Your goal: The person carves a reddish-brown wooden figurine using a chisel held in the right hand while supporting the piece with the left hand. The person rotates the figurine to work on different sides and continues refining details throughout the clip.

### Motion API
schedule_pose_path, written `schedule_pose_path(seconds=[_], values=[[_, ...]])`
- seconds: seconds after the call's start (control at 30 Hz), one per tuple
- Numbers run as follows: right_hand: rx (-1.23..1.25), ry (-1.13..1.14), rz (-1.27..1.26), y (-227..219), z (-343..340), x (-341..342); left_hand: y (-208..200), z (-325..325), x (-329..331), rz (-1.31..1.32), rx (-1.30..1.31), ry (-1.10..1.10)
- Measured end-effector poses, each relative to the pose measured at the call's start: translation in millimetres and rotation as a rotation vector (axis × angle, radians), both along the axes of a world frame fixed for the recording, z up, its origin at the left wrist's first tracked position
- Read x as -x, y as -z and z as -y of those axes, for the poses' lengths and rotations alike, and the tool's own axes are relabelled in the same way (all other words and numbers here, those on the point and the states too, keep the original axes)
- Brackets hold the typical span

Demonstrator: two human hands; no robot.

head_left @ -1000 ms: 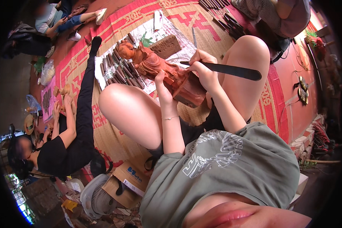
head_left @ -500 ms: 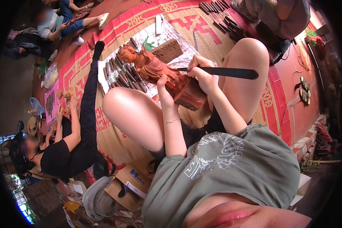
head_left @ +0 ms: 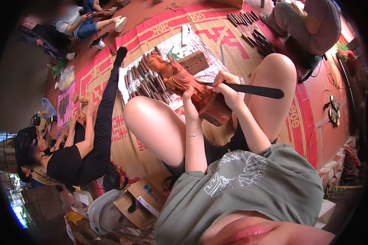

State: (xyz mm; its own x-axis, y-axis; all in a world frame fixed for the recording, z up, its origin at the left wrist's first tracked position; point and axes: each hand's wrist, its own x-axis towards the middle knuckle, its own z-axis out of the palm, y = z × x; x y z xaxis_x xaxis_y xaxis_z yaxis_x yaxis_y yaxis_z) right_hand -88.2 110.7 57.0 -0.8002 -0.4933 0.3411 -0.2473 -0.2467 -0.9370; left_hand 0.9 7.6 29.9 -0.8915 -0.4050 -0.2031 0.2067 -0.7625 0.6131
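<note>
A reddish-brown carved wooden statue lies tilted between my bent knees, its head pointing away to the left and its squared base toward me. My left hand is closed around the lower part of the statue, thumb up along its side. In my right hand is a carving knife with a long, flat black handle. Its tip meets the statue's carved folds near my left thumb. The fingers of my right hand are wrapped round the tool close to the wood.
Beyond my left knee, several wooden-handled carving tools lie on a white sheet, beside a brown carved block. More tools lie at the far right near a seated person. Another person works at left. A fan and a cardboard box stand near left.
The whole view has shifted, so the scene sits farther right and lower. Both hands keep their hold on the statue and the carving knife, with little visible movement between them.
</note>
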Motion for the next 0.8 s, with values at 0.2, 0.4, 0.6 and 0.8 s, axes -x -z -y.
schedule_pose_path(seconds=[0.2, 0.4, 0.6, 0.8], values=[[0.041, 0.099, 0.136, 12, -11, 1, 21, 2, 5, -0.023, 0.004, -0.014], [-0.068, 0.152, 0.012, 5, -5, -8, 27, 7, 1, -0.029, 0.016, -0.012], [-0.038, 0.078, -0.093, 9, -3, -1, 30, 6, 3, 0.014, 0.014, -0.017], [-0.050, 0.199, -0.131, 15, -4, -3, 25, 7, 2, -0.020, 0.058, -0.050]])
